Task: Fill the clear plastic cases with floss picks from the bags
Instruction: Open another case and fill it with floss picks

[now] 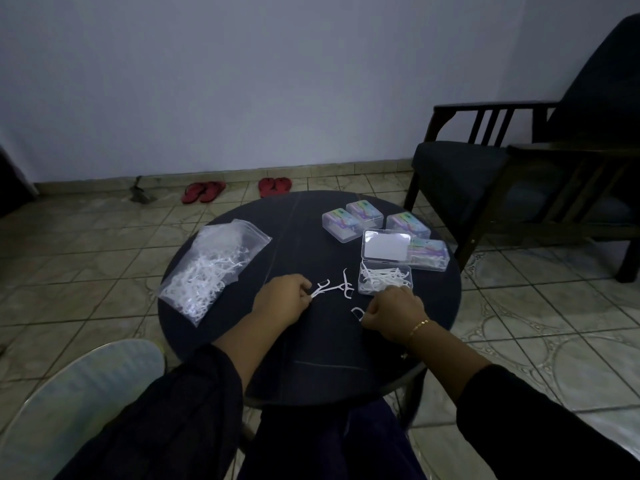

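Floss picks (332, 289) pinched in left hand (282, 299); right hand (394, 311) fingers curled round pick, mostly hidden.

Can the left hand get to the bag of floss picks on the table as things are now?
Probably yes. The bag of floss picks lies just beside the left hand with only bare table between them, but this hand already pinches some floss picks, so it should release those first.
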Available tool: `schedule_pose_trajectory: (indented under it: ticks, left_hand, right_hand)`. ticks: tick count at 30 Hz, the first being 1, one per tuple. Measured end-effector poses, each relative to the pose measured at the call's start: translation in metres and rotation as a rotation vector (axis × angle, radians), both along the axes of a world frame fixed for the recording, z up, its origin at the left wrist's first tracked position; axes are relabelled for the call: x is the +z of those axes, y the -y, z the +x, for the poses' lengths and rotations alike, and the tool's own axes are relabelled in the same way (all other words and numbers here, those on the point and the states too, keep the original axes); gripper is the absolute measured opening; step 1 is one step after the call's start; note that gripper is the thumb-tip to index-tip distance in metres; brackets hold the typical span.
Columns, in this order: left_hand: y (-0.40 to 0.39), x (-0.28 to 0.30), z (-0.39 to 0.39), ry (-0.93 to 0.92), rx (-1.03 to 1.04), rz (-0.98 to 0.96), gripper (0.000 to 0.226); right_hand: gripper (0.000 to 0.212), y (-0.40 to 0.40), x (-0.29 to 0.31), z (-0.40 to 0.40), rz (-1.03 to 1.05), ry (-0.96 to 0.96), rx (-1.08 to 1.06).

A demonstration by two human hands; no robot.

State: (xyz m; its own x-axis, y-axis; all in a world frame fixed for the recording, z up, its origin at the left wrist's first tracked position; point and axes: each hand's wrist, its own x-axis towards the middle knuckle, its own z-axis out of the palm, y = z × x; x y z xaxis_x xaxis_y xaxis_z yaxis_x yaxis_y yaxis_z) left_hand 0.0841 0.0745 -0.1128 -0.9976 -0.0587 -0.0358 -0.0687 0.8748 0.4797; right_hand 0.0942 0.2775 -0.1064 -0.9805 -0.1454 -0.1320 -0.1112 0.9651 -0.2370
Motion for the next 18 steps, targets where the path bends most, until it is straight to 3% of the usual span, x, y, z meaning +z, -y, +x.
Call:
schedule_pose_trajectory:
  ticks: [5, 10, 15, 18]
  left_hand:
    - [0.004, 0.009, -0.009, 0.126, 0.046, -0.038, 0.036]
    - [0.006, 0.014, -0.01, 0.168, 0.071, -0.012, 0.025]
    - [0.012, 0.017, -0.013, 0.218, 0.083, 0.114, 0.011]
    - [0.015, 0.019, -0.014, 0.229, 0.062, 0.13, 0.009]
  right_hand:
    - [0.025, -0.008, 0.015, -0.017, -0.137, -0.143, -0.043]
    - [0.023, -0.016, 0.026, -0.038, -0.051, -0.374, -0.124]
    - [0.03, -0.013, 0.016, -0.043, 0.014, -0.399, -0.155]
    - [0.033, -0.003, 0.01, -0.034, 0.021, -0.455, -0.06]
